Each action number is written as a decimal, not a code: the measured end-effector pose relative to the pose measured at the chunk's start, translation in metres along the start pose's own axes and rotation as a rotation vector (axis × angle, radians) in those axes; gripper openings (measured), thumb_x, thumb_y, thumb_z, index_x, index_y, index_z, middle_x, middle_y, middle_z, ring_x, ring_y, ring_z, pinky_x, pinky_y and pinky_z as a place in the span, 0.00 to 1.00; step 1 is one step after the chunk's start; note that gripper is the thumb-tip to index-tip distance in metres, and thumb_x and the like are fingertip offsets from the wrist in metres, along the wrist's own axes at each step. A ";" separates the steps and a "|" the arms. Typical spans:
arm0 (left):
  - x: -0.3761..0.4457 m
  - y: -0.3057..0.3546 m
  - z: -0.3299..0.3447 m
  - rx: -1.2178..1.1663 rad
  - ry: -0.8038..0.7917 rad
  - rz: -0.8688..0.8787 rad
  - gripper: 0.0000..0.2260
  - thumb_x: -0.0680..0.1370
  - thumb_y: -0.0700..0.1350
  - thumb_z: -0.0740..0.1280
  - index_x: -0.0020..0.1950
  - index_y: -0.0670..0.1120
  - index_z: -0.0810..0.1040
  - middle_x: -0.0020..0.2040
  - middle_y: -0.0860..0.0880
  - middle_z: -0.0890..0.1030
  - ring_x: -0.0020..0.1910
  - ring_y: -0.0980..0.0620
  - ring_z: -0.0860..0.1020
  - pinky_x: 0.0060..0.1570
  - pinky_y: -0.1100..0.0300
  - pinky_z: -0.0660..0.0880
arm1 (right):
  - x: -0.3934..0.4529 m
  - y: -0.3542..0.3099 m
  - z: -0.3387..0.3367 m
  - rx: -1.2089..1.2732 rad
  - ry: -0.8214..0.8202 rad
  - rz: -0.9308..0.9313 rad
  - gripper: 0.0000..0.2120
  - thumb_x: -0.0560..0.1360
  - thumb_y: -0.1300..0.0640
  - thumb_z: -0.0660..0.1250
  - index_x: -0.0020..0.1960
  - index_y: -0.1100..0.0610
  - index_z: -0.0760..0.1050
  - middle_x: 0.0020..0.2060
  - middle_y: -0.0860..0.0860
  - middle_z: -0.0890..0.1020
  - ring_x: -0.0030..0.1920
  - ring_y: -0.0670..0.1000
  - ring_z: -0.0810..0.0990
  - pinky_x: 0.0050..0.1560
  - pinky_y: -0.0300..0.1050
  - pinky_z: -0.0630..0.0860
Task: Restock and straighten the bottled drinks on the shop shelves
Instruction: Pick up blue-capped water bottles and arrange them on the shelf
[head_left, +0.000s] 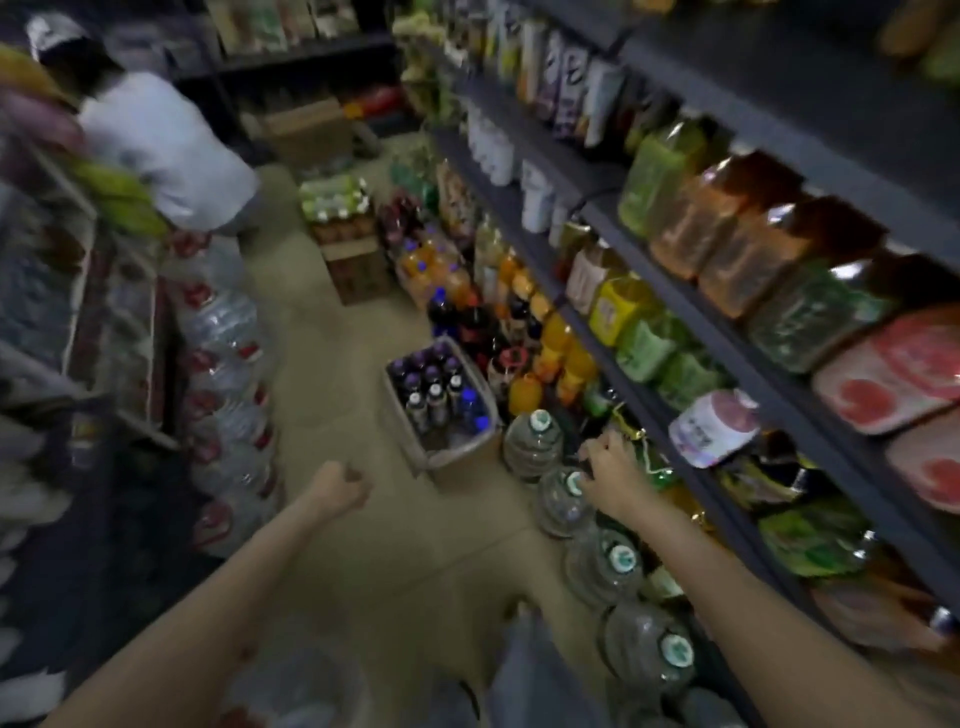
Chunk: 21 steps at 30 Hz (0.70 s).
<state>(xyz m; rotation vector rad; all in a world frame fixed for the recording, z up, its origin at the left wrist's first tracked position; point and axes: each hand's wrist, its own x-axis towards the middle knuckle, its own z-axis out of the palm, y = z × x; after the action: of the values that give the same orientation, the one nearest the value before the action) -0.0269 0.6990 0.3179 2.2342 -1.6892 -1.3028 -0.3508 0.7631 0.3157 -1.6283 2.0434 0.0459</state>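
The right hand (613, 470) reaches down to the bottles at the bottom of the shop shelves (691, 312). Its fingers curl over something dark there, but the picture is too blurry to tell if it holds anything. Just below this hand stand big clear water jugs (563, 499) with green caps, in a row on the floor. The left hand (340, 488) is closed in a fist with nothing in it, out over the bare floor. A crate of small bottles (441, 400) sits between and just beyond the two hands.
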 end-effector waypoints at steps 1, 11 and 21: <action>0.015 0.001 0.002 -0.028 -0.016 -0.023 0.16 0.76 0.35 0.63 0.29 0.44 0.70 0.26 0.50 0.73 0.29 0.52 0.71 0.33 0.62 0.72 | 0.021 -0.004 0.005 0.008 -0.012 0.011 0.12 0.77 0.58 0.61 0.59 0.60 0.69 0.60 0.58 0.64 0.63 0.60 0.64 0.62 0.49 0.65; 0.230 0.046 0.006 0.024 -0.215 -0.063 0.01 0.76 0.37 0.63 0.47 0.41 0.74 0.43 0.42 0.77 0.43 0.49 0.75 0.43 0.60 0.71 | 0.281 -0.047 0.059 -0.173 -0.212 -0.130 0.22 0.78 0.60 0.58 0.71 0.61 0.59 0.69 0.59 0.62 0.69 0.59 0.62 0.66 0.49 0.62; 0.451 0.026 0.085 0.119 -0.296 0.056 0.12 0.77 0.35 0.60 0.61 0.35 0.70 0.48 0.37 0.79 0.48 0.45 0.79 0.47 0.55 0.69 | 0.493 -0.057 0.205 0.006 -0.325 -0.077 0.20 0.75 0.61 0.62 0.67 0.58 0.68 0.64 0.59 0.67 0.62 0.61 0.69 0.59 0.51 0.69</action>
<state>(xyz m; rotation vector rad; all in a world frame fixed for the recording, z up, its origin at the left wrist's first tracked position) -0.0802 0.3579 0.0137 2.1204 -1.9567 -1.6275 -0.2914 0.3734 -0.0491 -1.5778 1.7323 0.2597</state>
